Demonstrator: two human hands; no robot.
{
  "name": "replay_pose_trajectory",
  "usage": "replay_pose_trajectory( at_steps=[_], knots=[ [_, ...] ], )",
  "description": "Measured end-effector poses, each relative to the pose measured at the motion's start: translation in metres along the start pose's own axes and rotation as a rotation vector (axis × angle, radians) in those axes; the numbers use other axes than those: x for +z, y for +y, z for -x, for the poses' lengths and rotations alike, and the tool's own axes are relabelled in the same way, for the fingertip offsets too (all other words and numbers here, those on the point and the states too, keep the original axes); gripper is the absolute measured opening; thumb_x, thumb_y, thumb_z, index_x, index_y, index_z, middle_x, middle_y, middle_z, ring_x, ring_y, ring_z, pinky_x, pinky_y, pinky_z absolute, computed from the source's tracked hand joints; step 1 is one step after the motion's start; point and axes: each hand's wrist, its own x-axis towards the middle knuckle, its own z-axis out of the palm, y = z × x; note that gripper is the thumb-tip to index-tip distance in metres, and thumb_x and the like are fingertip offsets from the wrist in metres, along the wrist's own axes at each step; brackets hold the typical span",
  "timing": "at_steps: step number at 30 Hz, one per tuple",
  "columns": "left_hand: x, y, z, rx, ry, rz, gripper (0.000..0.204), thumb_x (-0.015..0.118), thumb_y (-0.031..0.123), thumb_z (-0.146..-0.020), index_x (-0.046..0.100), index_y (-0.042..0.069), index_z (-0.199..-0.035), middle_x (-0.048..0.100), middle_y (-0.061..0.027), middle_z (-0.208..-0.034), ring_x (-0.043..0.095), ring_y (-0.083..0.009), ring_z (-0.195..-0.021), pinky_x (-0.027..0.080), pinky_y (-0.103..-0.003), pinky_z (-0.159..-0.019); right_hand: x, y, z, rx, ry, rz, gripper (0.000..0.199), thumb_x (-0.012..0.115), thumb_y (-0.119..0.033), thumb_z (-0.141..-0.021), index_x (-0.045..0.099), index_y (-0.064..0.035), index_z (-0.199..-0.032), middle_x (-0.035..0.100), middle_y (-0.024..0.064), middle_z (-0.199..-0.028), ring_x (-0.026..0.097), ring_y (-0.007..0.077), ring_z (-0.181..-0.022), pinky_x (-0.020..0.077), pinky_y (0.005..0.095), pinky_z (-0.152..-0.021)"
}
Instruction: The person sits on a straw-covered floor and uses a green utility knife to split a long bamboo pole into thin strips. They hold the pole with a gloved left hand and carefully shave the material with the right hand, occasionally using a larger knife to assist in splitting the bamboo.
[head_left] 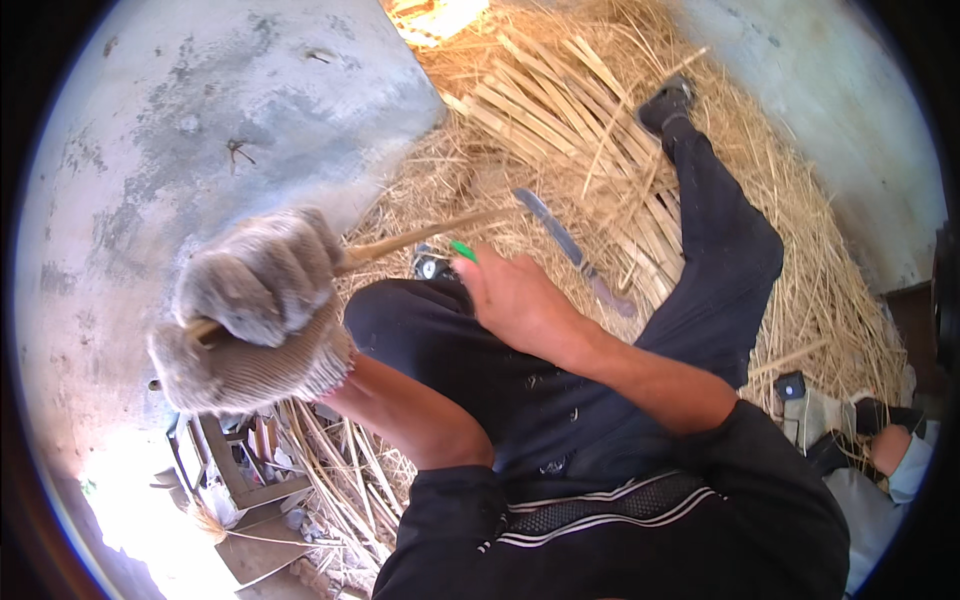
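Observation:
My left hand [262,300], in a grey knitted glove, is closed around a thin wooden stick [400,242]. The stick runs from the glove toward the upper right and tapers; a short end pokes out by the thumb. Bare and closed, my right hand [530,305] sits above my thigh, just below the stick. A small bright green piece [462,250] sticks out of its fingers; the rest of that piece is hidden. Beyond this hand a long-bladed knife [552,228] with a worn handle lies on the shavings.
Split wooden strips [545,100] lie piled beyond the knife, over straw-like shavings [810,240]. A stained wall [240,120] rises at the left. More strips [345,460] lie beside a wooden frame [225,455] at lower left. Part of another person [890,450] shows at lower right.

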Motion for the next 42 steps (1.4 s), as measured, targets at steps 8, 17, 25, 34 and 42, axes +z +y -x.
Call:
replay_pose_trajectory(
  at_steps=[8, 17, 25, 34, 42],
  knots=[
    [-0.01, -0.003, -0.002, 0.048, 0.088, 0.114, 0.046, 0.041, 0.045, -0.086, 0.041, 0.014, -0.051, 0.037, 0.0, -0.04, 0.033, -0.0134, -0.032, 0.03, -0.031, -0.035, 0.02, 0.074, -0.005, 0.29, -0.102, 0.102, 0.03, 0.045, -0.026, -0.099, 0.055, 0.0019, -0.099, 0.057, 0.0303, -0.066, 0.06, 0.0455, -0.064, 0.0459, 0.0493, -0.055],
    [0.003, -0.001, -0.001, -0.029, 0.107, 0.023, 0.047, 0.044, 0.049, -0.082, 0.037, 0.018, -0.048, 0.032, 0.0015, -0.038, 0.029, -0.0137, -0.034, 0.022, -0.032, -0.041, 0.036, 0.076, -0.009, 0.263, -0.048, 0.034, 0.036, 0.041, -0.03, -0.1, 0.055, 0.0028, -0.098, 0.058, 0.0314, -0.068, 0.06, 0.0477, -0.07, 0.0462, 0.0547, -0.064],
    [0.003, -0.002, 0.0, 0.006, 0.217, -0.032, 0.049, 0.043, 0.052, -0.083, 0.036, 0.018, -0.047, 0.031, 0.0009, -0.037, 0.027, -0.0134, -0.032, 0.021, -0.032, -0.039, -0.01, -0.034, 0.004, 0.024, -0.119, -0.115, 0.036, 0.043, -0.03, -0.1, 0.056, 0.0035, -0.098, 0.06, 0.0298, -0.065, 0.063, 0.0459, -0.067, 0.0519, 0.0515, -0.059],
    [0.002, -0.003, -0.005, 0.039, 0.224, 0.102, 0.048, 0.042, 0.048, -0.087, 0.039, 0.015, -0.052, 0.034, 0.0017, -0.041, 0.029, -0.0129, -0.033, 0.027, -0.031, -0.034, -0.008, -0.024, 0.009, 0.055, -0.037, -0.091, 0.032, 0.047, -0.026, -0.098, 0.055, 0.0038, -0.091, 0.057, 0.0301, -0.061, 0.062, 0.0458, -0.063, 0.0517, 0.0508, -0.056],
    [0.019, -0.007, -0.01, 0.027, 0.387, 0.022, 0.047, 0.045, 0.046, -0.084, 0.035, 0.017, -0.049, 0.029, 0.0023, -0.04, 0.026, -0.0121, -0.033, 0.023, -0.032, -0.037, 0.016, 0.018, -0.011, 0.175, 0.029, -0.02, 0.03, 0.046, -0.024, -0.099, 0.056, 0.0039, -0.093, 0.056, 0.0274, -0.06, 0.059, 0.0463, -0.06, 0.0463, 0.0523, -0.054]
  ],
)
